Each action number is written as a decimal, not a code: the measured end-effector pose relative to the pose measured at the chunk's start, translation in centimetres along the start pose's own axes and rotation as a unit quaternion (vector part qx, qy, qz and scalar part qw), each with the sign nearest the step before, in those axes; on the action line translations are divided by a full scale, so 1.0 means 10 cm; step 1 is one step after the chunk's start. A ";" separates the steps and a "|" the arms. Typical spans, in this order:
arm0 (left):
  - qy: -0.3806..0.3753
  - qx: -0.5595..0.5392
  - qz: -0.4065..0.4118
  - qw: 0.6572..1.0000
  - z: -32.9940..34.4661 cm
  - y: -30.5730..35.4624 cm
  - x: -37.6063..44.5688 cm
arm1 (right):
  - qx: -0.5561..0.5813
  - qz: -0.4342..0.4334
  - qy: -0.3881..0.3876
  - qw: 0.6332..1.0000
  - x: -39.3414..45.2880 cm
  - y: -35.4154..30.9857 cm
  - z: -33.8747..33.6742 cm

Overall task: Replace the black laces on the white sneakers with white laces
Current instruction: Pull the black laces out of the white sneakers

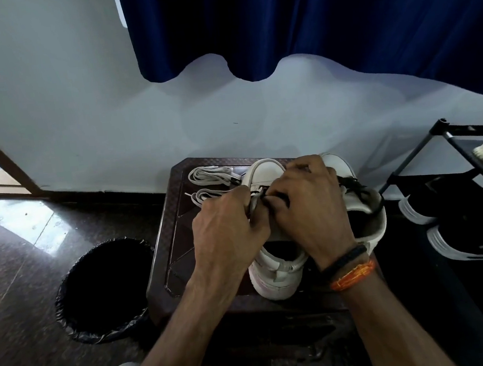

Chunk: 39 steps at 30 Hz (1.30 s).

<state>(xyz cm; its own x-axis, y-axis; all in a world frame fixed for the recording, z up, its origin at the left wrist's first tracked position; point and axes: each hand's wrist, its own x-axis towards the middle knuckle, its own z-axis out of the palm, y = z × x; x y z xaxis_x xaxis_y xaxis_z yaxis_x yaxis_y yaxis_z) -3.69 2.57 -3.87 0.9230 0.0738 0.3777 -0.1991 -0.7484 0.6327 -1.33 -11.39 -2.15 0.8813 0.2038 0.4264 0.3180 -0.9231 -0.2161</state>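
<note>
A pale wall [77, 110] with a dark blue curtain [320, 10] hanging above. Speckled dark floor [10, 266] reflects light; a black-lined bin [105, 289] stands beside a dark brown counter [174, 234].

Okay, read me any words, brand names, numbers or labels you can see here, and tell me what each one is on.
None can be read.
Left white sneaker: no legible brand or size; the hands cover its middle.
Right white sneaker: no text shows.
White laces: no label or print.
Orange wristband: light marks, too blurred to read.
Black shoes on the floor: white stripes only, no lettering.
</note>
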 end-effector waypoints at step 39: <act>-0.185 -0.060 -0.013 0.981 0.04 0.10 0.58 | 0.019 0.086 -0.089 0.992 -0.10 0.18 -0.53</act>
<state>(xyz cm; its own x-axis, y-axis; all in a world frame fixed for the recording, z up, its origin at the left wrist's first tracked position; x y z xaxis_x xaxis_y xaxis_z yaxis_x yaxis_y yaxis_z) 1.62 1.94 -1.32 0.9803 -0.1682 0.1038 -0.1906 -0.6653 0.7218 -3.51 -14.98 1.72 0.9702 0.1020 0.2197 0.1680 -0.9368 -0.3069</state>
